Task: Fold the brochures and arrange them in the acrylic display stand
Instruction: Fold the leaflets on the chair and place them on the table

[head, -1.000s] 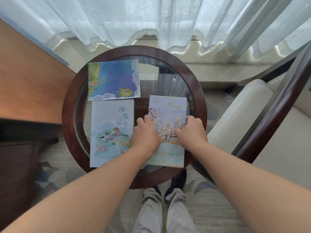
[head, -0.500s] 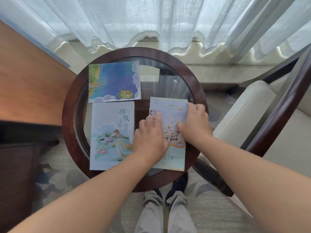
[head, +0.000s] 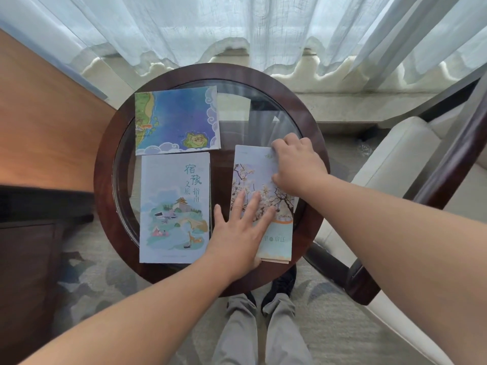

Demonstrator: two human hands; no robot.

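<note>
Pressing blossom brochure [head: 253, 177] onto right side of glass surface [head: 263, 114] with left hand [head: 237, 233], flat, fingers spread, over near half. Bearing on far right corner with right hand [head: 295, 164], fingers bent; pinching or only pressing, not showing. Noting long axis running away from body; judging right hand nearer the far edge for next crease.

Round table [head: 105, 185] had glossy dark wood rim, clear reflective glass top. Three brochures [head: 175, 206] smooth printed paper. Curtain [head: 237, 27] sheer cloth.
</note>
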